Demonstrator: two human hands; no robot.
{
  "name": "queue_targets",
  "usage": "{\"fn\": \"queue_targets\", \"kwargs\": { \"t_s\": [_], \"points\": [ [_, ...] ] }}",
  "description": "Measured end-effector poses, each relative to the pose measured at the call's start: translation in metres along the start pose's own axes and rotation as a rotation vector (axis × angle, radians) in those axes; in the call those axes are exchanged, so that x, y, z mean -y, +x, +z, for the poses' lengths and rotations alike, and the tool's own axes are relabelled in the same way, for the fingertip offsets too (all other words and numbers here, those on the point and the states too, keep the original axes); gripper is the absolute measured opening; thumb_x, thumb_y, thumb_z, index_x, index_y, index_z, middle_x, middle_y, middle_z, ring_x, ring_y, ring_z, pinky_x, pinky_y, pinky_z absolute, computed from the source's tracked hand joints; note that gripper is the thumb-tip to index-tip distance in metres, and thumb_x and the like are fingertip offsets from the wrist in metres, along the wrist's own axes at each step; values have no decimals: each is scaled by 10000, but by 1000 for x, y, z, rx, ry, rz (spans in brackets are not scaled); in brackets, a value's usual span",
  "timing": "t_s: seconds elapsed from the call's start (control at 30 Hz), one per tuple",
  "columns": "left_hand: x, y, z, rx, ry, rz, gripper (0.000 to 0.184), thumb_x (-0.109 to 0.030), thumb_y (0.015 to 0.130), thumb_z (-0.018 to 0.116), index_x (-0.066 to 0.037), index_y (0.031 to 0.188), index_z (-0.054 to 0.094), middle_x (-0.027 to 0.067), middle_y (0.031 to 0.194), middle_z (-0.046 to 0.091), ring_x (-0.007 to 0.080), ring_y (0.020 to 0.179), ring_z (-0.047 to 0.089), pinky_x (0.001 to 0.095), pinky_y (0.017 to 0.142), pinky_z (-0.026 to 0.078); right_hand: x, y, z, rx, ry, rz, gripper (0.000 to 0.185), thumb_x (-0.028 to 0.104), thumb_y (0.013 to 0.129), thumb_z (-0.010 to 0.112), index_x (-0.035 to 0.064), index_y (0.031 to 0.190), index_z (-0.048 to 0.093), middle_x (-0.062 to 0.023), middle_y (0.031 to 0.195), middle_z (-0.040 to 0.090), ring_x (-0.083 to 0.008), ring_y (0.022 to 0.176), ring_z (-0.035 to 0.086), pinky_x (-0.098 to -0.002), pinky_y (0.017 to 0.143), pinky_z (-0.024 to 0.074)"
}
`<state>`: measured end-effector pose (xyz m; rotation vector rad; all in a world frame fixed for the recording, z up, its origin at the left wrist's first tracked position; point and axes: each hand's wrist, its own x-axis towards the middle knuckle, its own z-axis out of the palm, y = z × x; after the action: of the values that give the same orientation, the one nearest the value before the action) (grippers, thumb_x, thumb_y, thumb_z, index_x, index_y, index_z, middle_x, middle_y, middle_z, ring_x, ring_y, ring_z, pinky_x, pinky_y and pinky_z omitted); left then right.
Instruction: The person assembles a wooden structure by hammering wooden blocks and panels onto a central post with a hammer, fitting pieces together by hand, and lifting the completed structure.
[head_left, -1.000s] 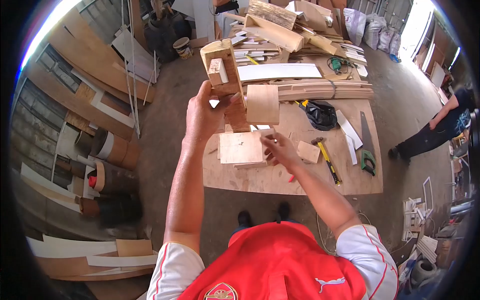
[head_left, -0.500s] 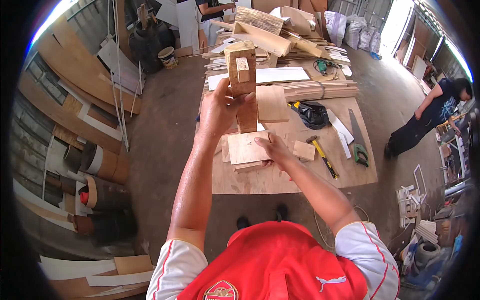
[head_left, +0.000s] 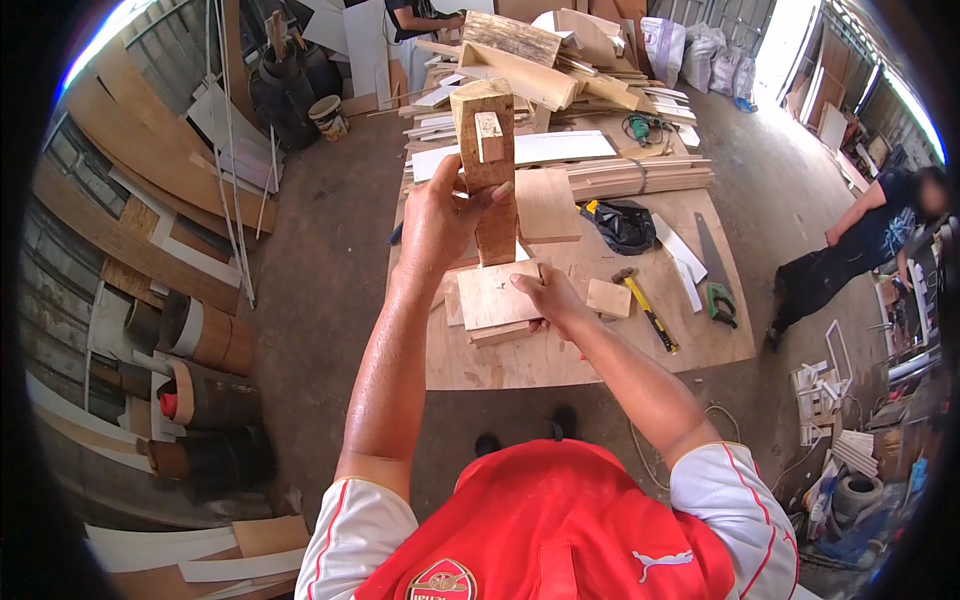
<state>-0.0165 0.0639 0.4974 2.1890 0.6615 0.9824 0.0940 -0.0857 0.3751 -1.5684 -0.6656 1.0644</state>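
My left hand (head_left: pixel 446 215) grips an upright wooden post (head_left: pixel 494 225) by its middle, with a small wooden block (head_left: pixel 489 137) on the post's face near the top. Near the post's lower end, a light rectangular wooden piece (head_left: pixel 495 296) is held by my right hand (head_left: pixel 550 296), its thumb on the upper face and its fingers mostly hidden beneath. A square light board (head_left: pixel 546 204) lies just right of the post. Whether the rectangular piece is joined to the post I cannot tell.
The plywood worktable (head_left: pixel 600 365) carries a hammer (head_left: pixel 650 312), a handsaw (head_left: pixel 717 275), a black plastic bag (head_left: pixel 624 228), a small wood block (head_left: pixel 608 298) and bundled strips (head_left: pixel 640 178). Piled boards (head_left: pixel 520 75) stand behind. One person (head_left: pixel 850 250) is at the right, another (head_left: pixel 415 20) at the back.
The post has moved right and stands more upright in my left hand. My right hand, earlier beside the rectangular piece with fingers spread, has closed on its right edge.
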Motion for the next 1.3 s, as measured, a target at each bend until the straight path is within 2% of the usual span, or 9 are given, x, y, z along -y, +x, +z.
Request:
{"fn": "queue_targets", "kwargs": {
  "t_s": [0.37, 0.47, 0.57, 0.67, 0.73, 0.83, 0.93, 1.13, 1.3],
  "points": [
    [-1, 7, 1, -3, -8, -15, 456, -336, 874, 833, -51, 1172, 639, 151, 929, 781, 228, 845, 779, 357, 700, 581, 7, 4, -4, 5, -27, 20, 314, 258, 1007, 623, -40, 1098, 666, -97, 776, 698, -155, 476, 630, -276, 360, 488],
    [-2, 8, -1, 23, -25, -50, 458, -313, 881, 830, -53, 1209, 644, 141, 983, 778, 205, 865, 758, 348, 723, 576, 7, 2, -4, -9, -19, 36, 362, 309, 1026, 601, -33, 1137, 639, -103, 775, 696, -157, 460, 628, -271, 350, 471],
    [-6, 10, -4, 95, -25, -141, 458, -257, 897, 822, -58, 1273, 654, 121, 1066, 770, 163, 884, 719, 331, 761, 566, -1, -3, -13, 27, 55, 134, 451, 478, 1036, 560, 36, 1128, 560, -76, 812, 665, -160, 475, 633, -271, 383, 455],
    [-1, 15, -9, 135, -9, -112, 436, -257, 911, 808, -51, 1265, 656, 128, 1079, 764, 171, 942, 723, 336, 810, 564, -27, 0, -26, -121, 15, 98, 484, 529, 1034, 541, 57, 1137, 563, -69, 813, 665, -152, 500, 649, -255, 397, 452],
    [9, 20, -7, 116, -56, 1, 417, -261, 925, 792, -42, 1255, 659, 133, 1080, 761, 177, 974, 723, 341, 839, 562, -32, -1, -36, -183, 37, 66, 472, 480, 1036, 561, 56, 1241, 589, -92, 822, 688, -141, 535, 621, -274, 467, 478],
    [14, 29, -4, 115, -129, 21, 445, -338, 915, 791, -11, 1185, 658, 201, 1028, 760, 306, 956, 743, 412, 825, 553, -36, -5, -50, -244, 114, 32, 460, 464, 1031, 579, 57, 1246, 582, -98, 823, 697, -135, 539, 621, -267, 466, 475],
    [21, 44, -5, 138, -45, -1, 470, -370, 919, 780, 3, 1179, 659, 212, 1040, 755, 310, 965, 739, 414, 830, 549, -45, -13, -55, -296, 70, 50, 448, 488, 1050, 529, 94, 1254, 592, -65, 817, 700, -119, 519, 610, -256, 472, 455],
    [44, 87, -11, 63, -185, 46, 500, -443, 914, 783, 18, 1089, 701, 135, 871, 737, 146, 779, 653, 363, 715, 534, -67, -51, -48, -377, 70, -18, 394, 389, 1046, 572, 18, 1176, 594, -76, 788, 671, -104, 513, 591, -239, 439, 423],
    [27, 127, -43, 12, -57, 195, 544, -474, 896, 781, 55, 1002, 714, 191, 852, 742, 240, 788, 711, 395, 736, 551, -100, -78, -28, -369, 91, -133, 278, 306, 1052, 577, 30, 1037, 609, -24, 752, 608, -72, 555, 572, -235, 476, 439]
  ]
}}
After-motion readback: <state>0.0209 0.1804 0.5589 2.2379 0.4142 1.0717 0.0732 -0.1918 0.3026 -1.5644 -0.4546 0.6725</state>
